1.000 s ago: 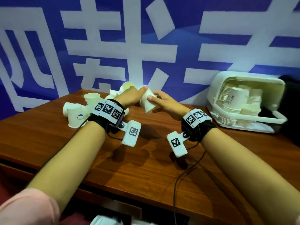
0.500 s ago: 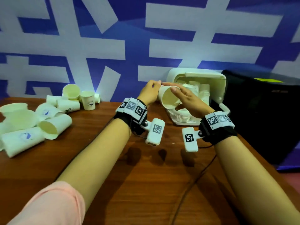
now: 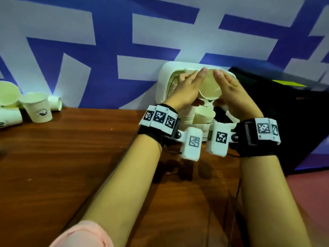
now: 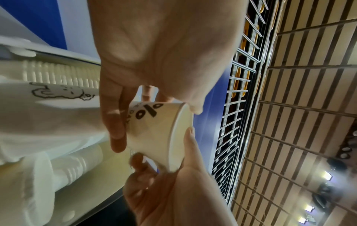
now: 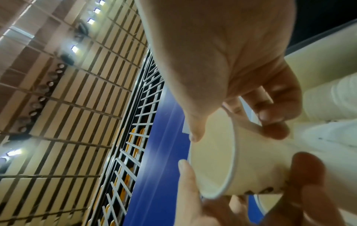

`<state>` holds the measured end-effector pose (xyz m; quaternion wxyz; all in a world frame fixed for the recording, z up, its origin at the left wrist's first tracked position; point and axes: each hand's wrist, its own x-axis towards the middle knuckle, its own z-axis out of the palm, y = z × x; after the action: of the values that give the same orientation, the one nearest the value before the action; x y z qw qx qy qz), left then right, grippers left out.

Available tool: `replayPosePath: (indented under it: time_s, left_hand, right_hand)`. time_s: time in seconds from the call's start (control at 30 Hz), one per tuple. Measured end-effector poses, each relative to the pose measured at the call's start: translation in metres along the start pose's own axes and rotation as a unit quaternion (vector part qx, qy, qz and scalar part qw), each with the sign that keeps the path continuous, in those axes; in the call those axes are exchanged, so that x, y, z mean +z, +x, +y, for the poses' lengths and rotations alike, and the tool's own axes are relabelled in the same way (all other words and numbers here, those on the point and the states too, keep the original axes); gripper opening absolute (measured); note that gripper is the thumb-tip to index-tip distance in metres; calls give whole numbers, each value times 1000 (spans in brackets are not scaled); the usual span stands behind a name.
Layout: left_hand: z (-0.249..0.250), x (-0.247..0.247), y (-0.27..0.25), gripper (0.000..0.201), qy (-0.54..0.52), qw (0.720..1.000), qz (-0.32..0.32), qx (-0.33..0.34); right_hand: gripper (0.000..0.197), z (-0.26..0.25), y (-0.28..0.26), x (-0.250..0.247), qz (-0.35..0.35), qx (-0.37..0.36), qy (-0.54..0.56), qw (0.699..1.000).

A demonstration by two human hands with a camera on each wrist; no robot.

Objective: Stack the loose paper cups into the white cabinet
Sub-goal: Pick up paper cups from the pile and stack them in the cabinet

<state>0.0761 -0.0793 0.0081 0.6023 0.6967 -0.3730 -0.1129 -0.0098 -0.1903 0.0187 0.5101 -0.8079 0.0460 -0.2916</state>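
Observation:
Both hands hold one white paper cup [image 3: 210, 87] with black print [image 4: 157, 130] [image 5: 251, 165] at the mouth of the white cabinet [image 3: 162, 81]. The cup's open mouth tilts toward me. My left hand [image 3: 190, 88] grips its left side with thumb at the rim and fingers round the wall. My right hand [image 3: 229, 88] grips the right side the same way. Just below the cup, stacked cups [image 3: 204, 114] stand inside the cabinet; further stacks [image 4: 63, 75] lie behind. Loose cups [image 3: 38, 107] remain at the table's far left.
The wooden table [image 3: 71, 157] stretches from the loose cups to the cabinet. A black object [image 3: 284, 113] stands right of the cabinet. A blue and white banner wall [image 3: 106, 41] runs behind everything. A thin cable [image 3: 237, 189] trails down by my right forearm.
Both hands carried the cup rightward from beside the loose pile to the cabinet's opening, and it now hangs over a stack inside. My view swung right with them.

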Motion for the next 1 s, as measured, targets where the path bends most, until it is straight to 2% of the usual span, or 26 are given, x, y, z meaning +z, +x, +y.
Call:
replayPosePath:
  time_s: [0.17,0.27,0.43,0.57,0.7,0.83,0.93,1.0]
  left_hand:
    - [-2,8,7,50,-21,998,-51,21]
    - [-4,10,6,41,-33,998,-36,27]
    - [-6,18,7,33,-15,999,-20,28]
    - [-10,28,8,28,41,998,-10,40]
    - [-16,33,8,37,96,993,-15,73]
    - [-21,34,7,45,229,966,-17,123]
    - [-24,38,8,44,316,941,-33,114]
    - [-27,41,7,46,320,939,-35,122]
  right_hand:
    - [31,13,-1,-16,32,40,-16,999]
    - [39,15,1,-21,39,51,-18,998]
    - [40,19,0,-19,55,60,-44,996]
    - [36,26,-1,-16,80,89,-24,992]
    - [37,39,5,-13,119,143,4,983]
    - [46,56,13,-10,129,219,2,967]
    - [39,62,14,-8,137,229,29,963]
    - [35,65,15,-7,144,234,60,960]
